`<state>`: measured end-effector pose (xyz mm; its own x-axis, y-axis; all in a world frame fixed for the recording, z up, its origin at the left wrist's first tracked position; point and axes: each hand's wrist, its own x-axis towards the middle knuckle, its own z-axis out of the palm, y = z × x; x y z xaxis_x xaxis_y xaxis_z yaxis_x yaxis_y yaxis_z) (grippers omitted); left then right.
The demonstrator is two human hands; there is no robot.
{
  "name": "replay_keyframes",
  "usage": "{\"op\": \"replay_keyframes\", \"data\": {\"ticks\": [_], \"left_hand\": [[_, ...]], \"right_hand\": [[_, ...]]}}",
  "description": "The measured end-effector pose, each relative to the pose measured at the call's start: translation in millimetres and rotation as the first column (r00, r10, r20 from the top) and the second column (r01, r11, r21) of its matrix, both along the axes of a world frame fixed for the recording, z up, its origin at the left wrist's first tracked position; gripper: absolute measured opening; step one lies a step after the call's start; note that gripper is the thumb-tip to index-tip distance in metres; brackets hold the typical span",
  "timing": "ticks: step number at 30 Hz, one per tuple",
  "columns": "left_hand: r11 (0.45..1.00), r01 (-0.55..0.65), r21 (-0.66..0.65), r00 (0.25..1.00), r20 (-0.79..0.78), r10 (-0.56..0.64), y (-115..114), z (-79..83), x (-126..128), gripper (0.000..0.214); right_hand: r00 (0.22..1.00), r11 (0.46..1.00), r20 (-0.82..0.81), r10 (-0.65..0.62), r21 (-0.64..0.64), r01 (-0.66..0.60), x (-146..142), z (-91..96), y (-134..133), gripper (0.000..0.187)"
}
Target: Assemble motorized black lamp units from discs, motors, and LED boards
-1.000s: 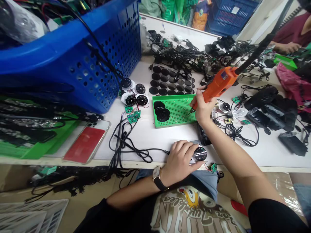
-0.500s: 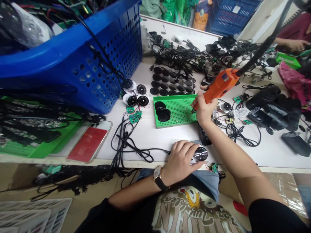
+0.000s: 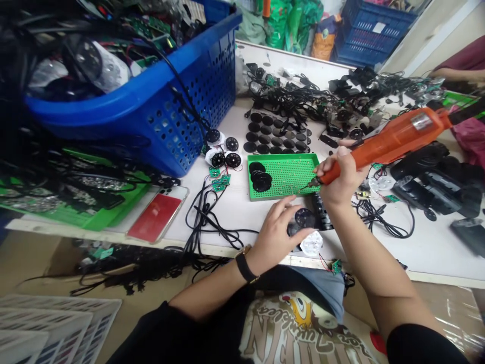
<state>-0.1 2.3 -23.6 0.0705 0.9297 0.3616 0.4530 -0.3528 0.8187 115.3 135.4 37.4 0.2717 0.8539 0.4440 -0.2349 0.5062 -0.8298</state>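
Observation:
My right hand [image 3: 339,177] is wrapped round an orange electric screwdriver [image 3: 394,137], whose bit points down-left at the right edge of a green perforated tray [image 3: 290,174]. My left hand [image 3: 275,232], with a watch on the wrist, has its fingers round a small black round disc part [image 3: 304,218] near the table's front edge. A white round piece [image 3: 311,243] lies just below that disc. Two black discs [image 3: 260,177] rest on the left part of the green tray.
A big blue basket [image 3: 159,106] full of parts stands at left. A red phone [image 3: 158,216] and black cables [image 3: 206,217] lie near the front edge. Rows of black discs [image 3: 276,134], tangled wires and black housings [image 3: 428,177] cover the back and right. Another person's arm [image 3: 460,73] shows far right.
My left hand has slid the black disc away from the front edge toward the green tray. The screwdriver has tilted flatter, its bit lowered to the tray's right edge. The view shifted.

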Motion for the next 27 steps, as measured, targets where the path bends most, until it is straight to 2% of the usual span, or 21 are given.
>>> {"op": "replay_keyframes", "data": {"ticks": [5,10,14,19,22,24,27], "left_hand": [[0.999,0.016,-0.049,1.000,0.017,-0.015,37.6,2.4,-1.5,0.047],[0.997,-0.013,-0.073,0.998,0.066,0.018,64.7,-4.2,2.2,0.046],[0.994,-0.048,-0.103,0.997,0.060,0.054,70.1,-8.7,3.1,0.043],[0.993,0.065,-0.102,0.981,0.191,-0.044,72.6,-10.4,7.0,0.045],[0.986,0.087,-0.143,0.958,0.283,-0.043,75.8,-15.1,6.9,0.045],[0.985,0.077,-0.157,0.957,0.290,-0.029,75.8,-15.6,3.3,0.045],[0.987,0.065,-0.148,0.962,0.271,-0.023,67.2,-5.5,-5.7,0.042]], "right_hand": [[0.997,0.999,-0.068,0.047,0.029,-0.045,-4.5,5.7,-3.9,0.023],[0.993,1.000,-0.113,0.018,0.013,-0.017,-2.1,1.3,13.5,0.027],[0.996,1.000,-0.093,-0.019,-0.002,0.019,2.1,-1.1,28.0,0.030],[0.995,0.998,-0.097,0.012,-0.063,-0.018,0.7,0.2,24.4,0.035],[0.999,0.997,-0.018,0.037,-0.063,-0.039,0.7,0.4,23.7,0.040],[0.998,0.999,0.058,0.029,-0.040,-0.027,6.7,-1.6,32.1,0.045],[0.986,0.999,0.166,-0.010,-0.043,0.017,28.5,-8.4,53.3,0.050]]}}
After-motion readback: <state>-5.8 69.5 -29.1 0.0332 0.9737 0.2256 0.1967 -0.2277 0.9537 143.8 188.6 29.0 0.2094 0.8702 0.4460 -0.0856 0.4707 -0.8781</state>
